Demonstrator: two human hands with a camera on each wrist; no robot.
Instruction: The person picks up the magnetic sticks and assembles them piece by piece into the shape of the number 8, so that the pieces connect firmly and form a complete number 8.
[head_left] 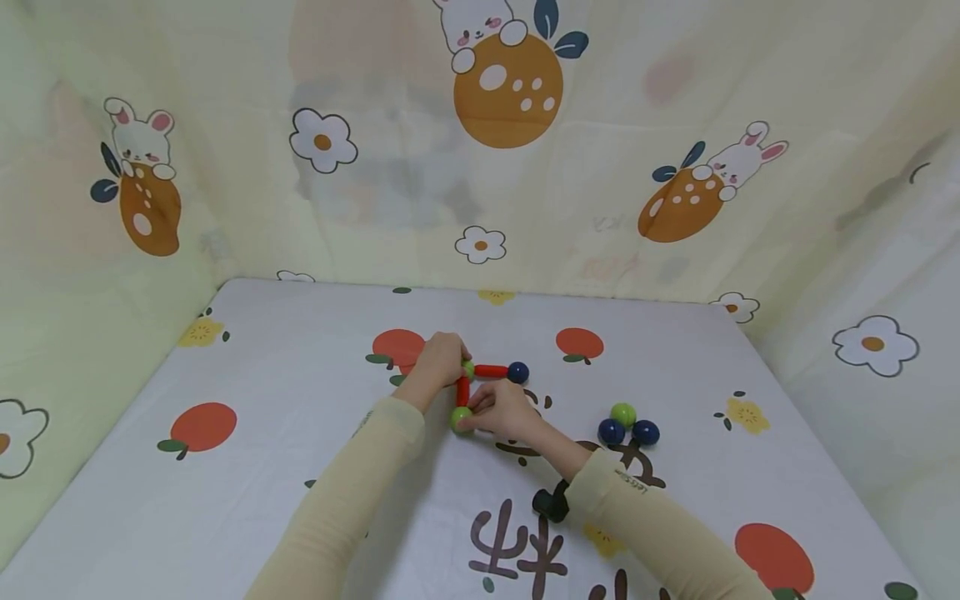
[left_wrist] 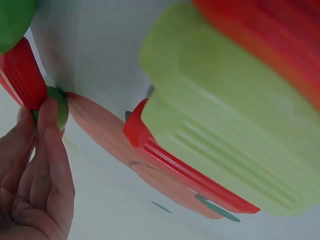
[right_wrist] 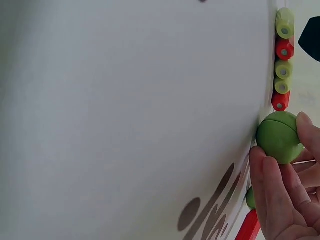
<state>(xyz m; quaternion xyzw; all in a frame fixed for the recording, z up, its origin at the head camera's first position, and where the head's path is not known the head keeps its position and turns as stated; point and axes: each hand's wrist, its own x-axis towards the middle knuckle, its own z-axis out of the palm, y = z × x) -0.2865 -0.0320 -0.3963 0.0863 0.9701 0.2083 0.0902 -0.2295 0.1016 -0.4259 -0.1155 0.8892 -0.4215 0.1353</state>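
Observation:
Near the middle of the table, a red rod [head_left: 491, 371] links a green ball [head_left: 468, 368] to a dark blue ball [head_left: 517, 372]. A second red rod [head_left: 462, 392] runs from that green ball toward a nearer green ball [head_left: 461, 419]. My left hand [head_left: 441, 360] pinches the far green ball [left_wrist: 61, 106] where the red rod [left_wrist: 24, 75] meets it. Thumb and fingers of my right hand [head_left: 504, 412] grip the nearer green ball [right_wrist: 279, 137], which lies close over the white cloth.
Right of the hands, a green ball [head_left: 623, 414] and two blue balls [head_left: 645, 432] sit grouped together. Several light green rods [left_wrist: 225, 110] and red rods [left_wrist: 185, 170] lie beside the left hand, mostly hidden in the head view. A printed cloth [head_left: 247, 500] covers the table.

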